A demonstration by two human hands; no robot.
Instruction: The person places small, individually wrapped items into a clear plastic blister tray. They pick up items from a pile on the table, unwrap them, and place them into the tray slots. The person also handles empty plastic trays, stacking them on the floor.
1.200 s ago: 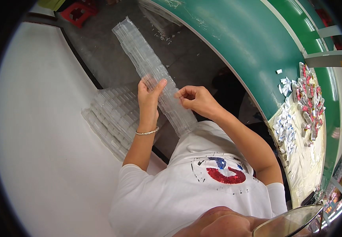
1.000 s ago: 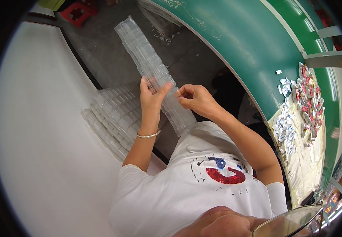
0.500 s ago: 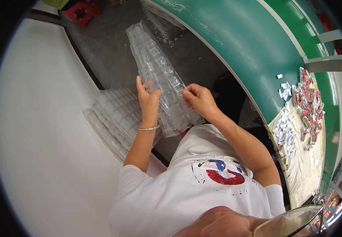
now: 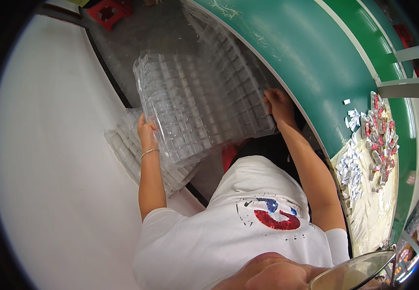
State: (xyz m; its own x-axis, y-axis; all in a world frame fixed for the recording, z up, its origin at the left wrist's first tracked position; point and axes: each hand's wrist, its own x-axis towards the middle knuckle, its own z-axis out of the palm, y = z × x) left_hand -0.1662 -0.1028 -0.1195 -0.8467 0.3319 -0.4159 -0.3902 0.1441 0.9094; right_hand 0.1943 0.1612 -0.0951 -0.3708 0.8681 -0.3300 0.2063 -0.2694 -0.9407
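Clear plastic blister trays (image 4: 170,106), thin and ribbed with rows of pockets, hang between my two hands. My left hand (image 4: 147,133) is closed on the left edge of the trays. Over at the far right edge, my right hand (image 4: 280,105) has its fingers pinched on a tray sheet (image 4: 238,92) that spreads away from the left part and is partly smeared by motion. How many layers each hand holds I cannot tell. Below and left of my left hand, a stack of similar clear trays (image 4: 127,145) lies partly hidden behind my forearm.
A green table (image 4: 306,53) curves along the right. On it lie small white-and-blue paper pieces (image 4: 352,166) and a heap of red-and-grey small items (image 4: 379,137). A white panel (image 4: 59,145) fills the left. A red stool (image 4: 108,13) stands on the floor at the far left.
My hands have moved apart, left hand leftward and right hand rightward. The narrow bundle of trays has opened into a wide spread between them.
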